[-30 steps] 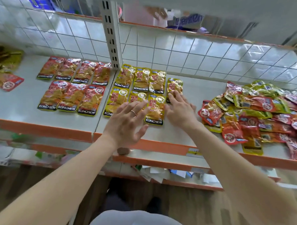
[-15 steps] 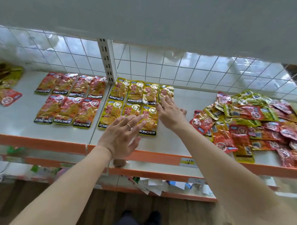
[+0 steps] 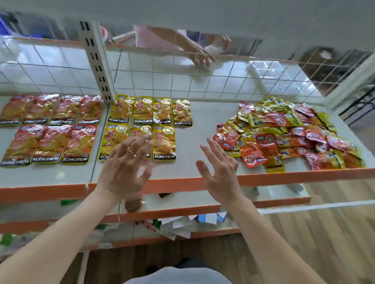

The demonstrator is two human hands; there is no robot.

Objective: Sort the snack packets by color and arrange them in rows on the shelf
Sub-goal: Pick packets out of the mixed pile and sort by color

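Observation:
Red snack packets (image 3: 47, 127) lie in two rows on the left part of the white shelf (image 3: 195, 129). Yellow packets (image 3: 148, 123) lie in two rows beside them, right of the upright post. A mixed heap of red and yellow packets (image 3: 290, 133) covers the shelf's right side. My left hand (image 3: 125, 169) hovers with fingers spread over the front yellow row, holding nothing. My right hand (image 3: 219, 171) is lifted with straight fingers over bare shelf between the yellow rows and the heap, also empty.
An orange front edge (image 3: 266, 177) lines the shelf, with lower shelves holding papers beneath. A wire grid (image 3: 185, 77) backs the shelf and a slotted post (image 3: 97, 60) divides it. Another person's hand (image 3: 203, 56) shows behind the grid.
My right hand has come off the back yellow row and drawn back toward the front, to the right. My left hand has stayed spread over the front yellow row. The view shifted.

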